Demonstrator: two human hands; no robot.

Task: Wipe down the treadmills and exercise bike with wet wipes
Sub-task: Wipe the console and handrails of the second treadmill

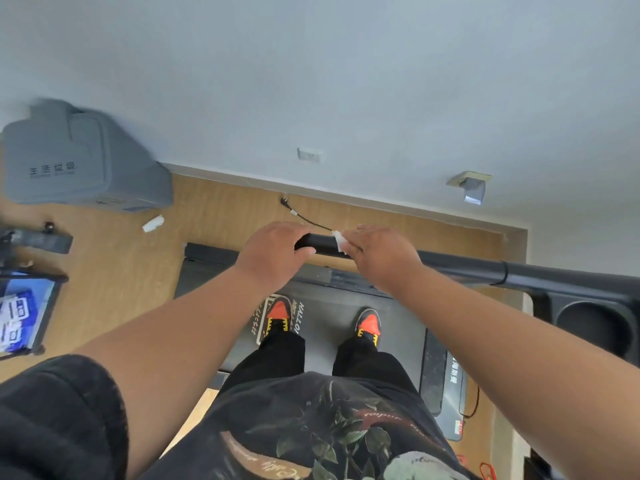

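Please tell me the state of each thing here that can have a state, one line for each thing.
left hand: grips the end of the black handlebar.
right hand: presses the wet wipe on the bar.
wet wipe: crumpled, wrapped against the bar.
handlebar: held at its end by both hands.
power plug: unplugged, lying on the floor.
wall socket: nothing plugged in.

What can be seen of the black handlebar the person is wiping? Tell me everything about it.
The handlebar is a round black bar with a smooth, matte look. It runs across the front of the treadmill, above the belt, and carries on rightward past a collar to a black cup-holder console. The left hand grips its near-left stretch. The right hand holds a white wet wipe wrapped against it. Its far left end is hidden by the left hand.
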